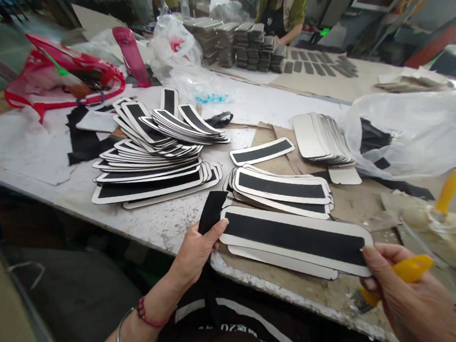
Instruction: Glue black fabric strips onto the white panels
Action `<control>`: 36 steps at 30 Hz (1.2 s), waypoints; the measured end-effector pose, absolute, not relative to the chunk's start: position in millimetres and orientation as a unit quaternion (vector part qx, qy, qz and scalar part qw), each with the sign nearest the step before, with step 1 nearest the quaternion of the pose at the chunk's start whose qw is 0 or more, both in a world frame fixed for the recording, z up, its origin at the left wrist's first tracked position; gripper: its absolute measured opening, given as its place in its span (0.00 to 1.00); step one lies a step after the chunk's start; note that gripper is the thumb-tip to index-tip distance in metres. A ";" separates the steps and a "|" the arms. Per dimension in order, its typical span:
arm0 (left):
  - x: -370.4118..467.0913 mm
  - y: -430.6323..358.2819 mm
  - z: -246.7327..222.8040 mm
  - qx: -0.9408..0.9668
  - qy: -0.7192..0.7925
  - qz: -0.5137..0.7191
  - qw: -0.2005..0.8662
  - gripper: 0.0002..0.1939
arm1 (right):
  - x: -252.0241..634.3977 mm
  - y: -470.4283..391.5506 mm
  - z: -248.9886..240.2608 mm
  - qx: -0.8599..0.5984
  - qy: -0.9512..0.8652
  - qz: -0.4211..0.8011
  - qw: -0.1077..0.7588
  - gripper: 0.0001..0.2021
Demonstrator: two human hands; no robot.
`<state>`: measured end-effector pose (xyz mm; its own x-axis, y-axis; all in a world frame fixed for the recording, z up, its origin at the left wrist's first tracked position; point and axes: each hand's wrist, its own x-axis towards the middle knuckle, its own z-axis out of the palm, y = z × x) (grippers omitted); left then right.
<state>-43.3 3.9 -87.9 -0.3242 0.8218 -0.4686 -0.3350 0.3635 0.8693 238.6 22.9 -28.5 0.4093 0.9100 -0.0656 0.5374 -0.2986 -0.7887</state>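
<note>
My left hand (193,253) is closed on the left end of a long white board with a black strip (294,239) along its middle. A piece of black sheet (211,212) is also in its fingers, beside that end. The board's right end is pinched by my right hand (412,293), which also grips a yellow-handled brush (413,268), its head pointing down left and only partly visible. Under the held board lies another white board (284,262). Just behind is a small pile of similar strip-faced boards (282,186), and one single board (262,151) lies farther back.
Fanned piles of black-faced boards (151,183) cover the table's left. Plain white boards (314,136) lean beside a clear plastic bag (419,132). A second yellow handle (449,190) rises from a messy container at right. Across the table, a person (284,13) stands behind stacked pieces (249,45).
</note>
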 end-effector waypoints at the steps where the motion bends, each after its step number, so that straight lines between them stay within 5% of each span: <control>1: -42.7 4.2 -87.7 0.194 0.622 0.531 0.542 0.18 | 237.0 21.1 -27.8 -0.765 -0.472 0.280 0.337 0.22; 7: -41.3 5.3 -89.1 0.183 0.642 0.537 0.516 0.18 | 237.6 13.2 -32.4 -0.793 -0.481 0.265 0.265 0.21; 21: -38.2 9.4 -91.8 0.138 0.685 0.540 0.469 0.16 | 232.8 16.3 -54.2 -0.700 -0.521 0.283 0.399 0.15; 36: -31.7 6.7 -80.9 0.143 0.726 0.504 0.446 0.18 | 243.8 21.9 -51.3 -0.676 -0.551 0.350 0.341 0.16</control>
<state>-31.7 6.7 -80.9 -0.5610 0.6566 -0.5041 -0.2422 0.4521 0.8584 243.8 21.9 -51.3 0.1475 0.9842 -0.0977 0.5074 -0.1601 -0.8467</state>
